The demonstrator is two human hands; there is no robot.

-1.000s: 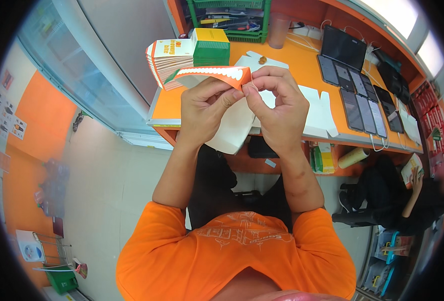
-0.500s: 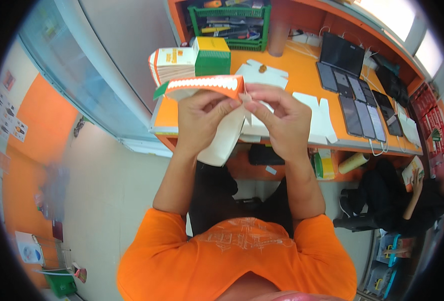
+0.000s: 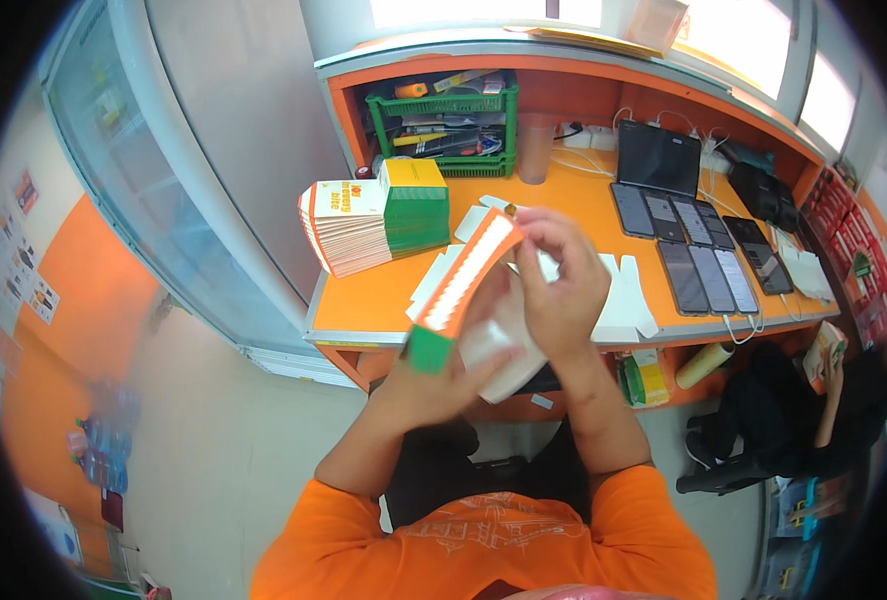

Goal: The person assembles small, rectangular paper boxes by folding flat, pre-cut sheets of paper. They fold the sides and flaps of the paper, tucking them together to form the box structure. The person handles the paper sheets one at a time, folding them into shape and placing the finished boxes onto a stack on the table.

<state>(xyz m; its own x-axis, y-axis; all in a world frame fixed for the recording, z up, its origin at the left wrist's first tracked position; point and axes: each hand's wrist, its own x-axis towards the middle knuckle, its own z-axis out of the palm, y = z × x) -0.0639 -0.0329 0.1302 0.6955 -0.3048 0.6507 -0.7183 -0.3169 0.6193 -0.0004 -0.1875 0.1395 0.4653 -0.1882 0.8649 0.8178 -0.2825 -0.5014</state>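
Note:
A partly folded cardboard food box [image 3: 478,268], orange with a white zigzag band, a green end and a white inside, slants between my hands above the desk's front edge. My right hand [image 3: 568,285] pinches its upper end with thumb and fingers. Lower down, my left hand [image 3: 428,390] is closed about the green end, its thumb across the white inside. Motion smears the left fingers, and the box hides some of them. Behind the box, flat white cardboard blanks [image 3: 623,300] lie on the desk.
A stack of flattened boxes [image 3: 353,225] stands at the desk's left, before a green basket of tools [image 3: 443,125]. Several phones [image 3: 698,275] and a laptop [image 3: 658,160] with cables lie right on the orange desk [image 3: 348,315]. Another person [image 3: 783,410] sits at far right holding a box.
The box has turned from nearly level to a steep slant, its green end now low. My left hand has moved from its middle to that end. The view has tilted up.

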